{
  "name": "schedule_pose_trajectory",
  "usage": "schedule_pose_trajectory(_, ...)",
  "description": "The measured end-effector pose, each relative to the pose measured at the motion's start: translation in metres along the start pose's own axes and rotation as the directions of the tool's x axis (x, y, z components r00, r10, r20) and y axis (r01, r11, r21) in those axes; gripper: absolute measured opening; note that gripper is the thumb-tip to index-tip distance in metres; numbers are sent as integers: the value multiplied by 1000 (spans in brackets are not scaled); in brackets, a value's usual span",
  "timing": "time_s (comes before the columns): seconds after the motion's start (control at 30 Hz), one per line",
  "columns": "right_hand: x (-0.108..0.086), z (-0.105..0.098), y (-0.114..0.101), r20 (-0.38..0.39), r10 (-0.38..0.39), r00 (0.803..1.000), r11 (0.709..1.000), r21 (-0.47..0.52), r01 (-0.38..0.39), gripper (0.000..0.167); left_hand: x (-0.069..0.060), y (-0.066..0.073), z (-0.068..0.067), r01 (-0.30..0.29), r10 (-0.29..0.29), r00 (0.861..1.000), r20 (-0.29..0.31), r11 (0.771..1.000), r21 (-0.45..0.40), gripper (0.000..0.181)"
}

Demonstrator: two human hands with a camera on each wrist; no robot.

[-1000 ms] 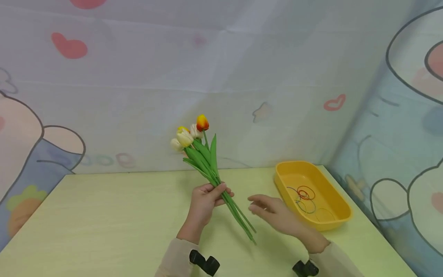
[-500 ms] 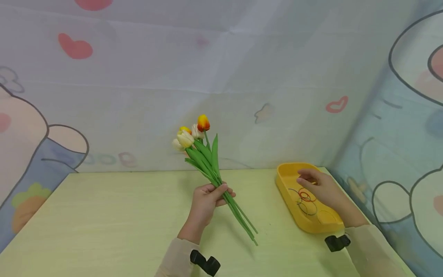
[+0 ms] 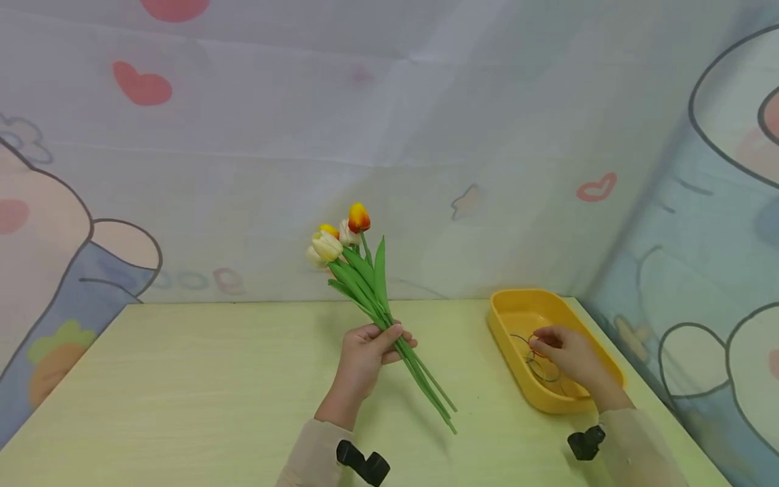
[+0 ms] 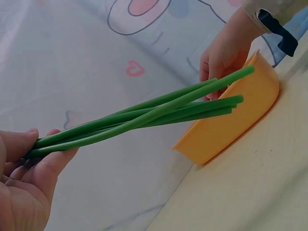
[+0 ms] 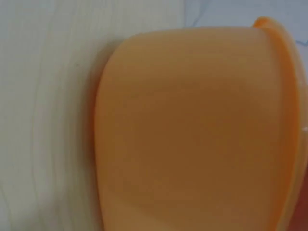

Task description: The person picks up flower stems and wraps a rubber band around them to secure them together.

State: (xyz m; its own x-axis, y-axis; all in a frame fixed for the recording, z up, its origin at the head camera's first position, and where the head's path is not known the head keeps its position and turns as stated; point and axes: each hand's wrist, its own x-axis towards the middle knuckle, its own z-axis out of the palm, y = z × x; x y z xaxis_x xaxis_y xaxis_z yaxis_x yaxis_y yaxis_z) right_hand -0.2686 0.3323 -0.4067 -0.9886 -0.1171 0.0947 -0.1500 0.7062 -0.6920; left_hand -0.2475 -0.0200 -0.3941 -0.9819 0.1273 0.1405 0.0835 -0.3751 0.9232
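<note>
My left hand [image 3: 371, 355] grips the green stems of a bunch of artificial tulips [image 3: 368, 284], thumb across them. The blooms, white and yellow-orange, tilt up and to the left; the stem ends [image 4: 192, 108] point down to the right in the head view. My right hand [image 3: 569, 355] reaches into a yellow tray [image 3: 517, 368], fingertips at a red rubber band [image 3: 536, 347]. Whether they pinch it is unclear. More thin rubber bands [image 3: 544, 370] lie beside it. In the right wrist view, the tray's outer wall [image 5: 192, 130] hides most of the hand.
The tray stands near the right edge of the pale wooden table [image 3: 213, 379]. A printed cloth backdrop [image 3: 274, 135] rises behind the table, and another printed panel [image 3: 718, 257] runs along its right side.
My right hand has moved right from near the stems, over the tray, then down to the rubber bands. The left hand keeps its grip on the tulips, almost still.
</note>
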Motion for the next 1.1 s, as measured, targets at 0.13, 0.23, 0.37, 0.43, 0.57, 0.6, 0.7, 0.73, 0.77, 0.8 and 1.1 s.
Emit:
schedule_pose_trajectory(0.13, 2, -1, 7, 21, 27, 999, 999, -36, -26, 39, 0, -1, 0, -1, 1, 1000, 6, 1000, 6, 27)
schedule_pose_trajectory(0.23, 3, -2, 13, 51, 45, 998, 997, -66, -42, 35, 0, -1, 0, 3, -3, 1000, 4, 1000, -1, 25)
schedule_pose_trajectory(0.37, 4, -2, 19, 92, 102, 991, 993, -76, -95, 34, 1, -1, 0, 6, -6, 1000, -1, 1000, -3, 19)
schedule_pose_trajectory(0.43, 5, -2, 21, 109, 127, 986, 991, -63, -121, 35, 1, -1, 0, 9, -9, 1000, -2, 1000, -1, 18)
schedule_pose_trajectory(0.57, 8, -3, 24, 130, 169, 977, 985, -57, -163, 34, 2, -1, 0, 11, -11, 1000, -3, 1000, -3, 21)
schedule_pose_trajectory(0.6, 9, -3, 25, 133, 170, 976, 985, -64, -163, 33, 2, -1, 0, 11, -11, 1000, -3, 1000, -4, 22)
schedule_pose_trajectory(0.7, 12, -3, 28, 145, 179, 973, 983, -74, -169, 31, 2, -1, 0, 15, -15, 1000, 1, 1000, -6, 25)
schedule_pose_trajectory(0.73, 12, -3, 29, 148, 173, 974, 984, -76, -164, 31, 1, -1, 0, 15, -15, 1000, 4, 1000, -7, 25)
schedule_pose_trajectory(0.77, 13, -3, 30, 154, 169, 973, 984, -75, -160, 30, 1, -1, 0, 15, -15, 1000, 7, 1000, -8, 25)
schedule_pose_trajectory(0.8, 13, -3, 30, 161, 168, 973, 985, -70, -159, 29, 1, -1, 0, 15, -15, 1000, 10, 1000, -8, 25)
schedule_pose_trajectory(1.1, 15, 1, 31, 170, 195, 966, 981, -50, -189, 18, 0, -1, -1, 22, -22, 999, 25, 999, -23, 28)
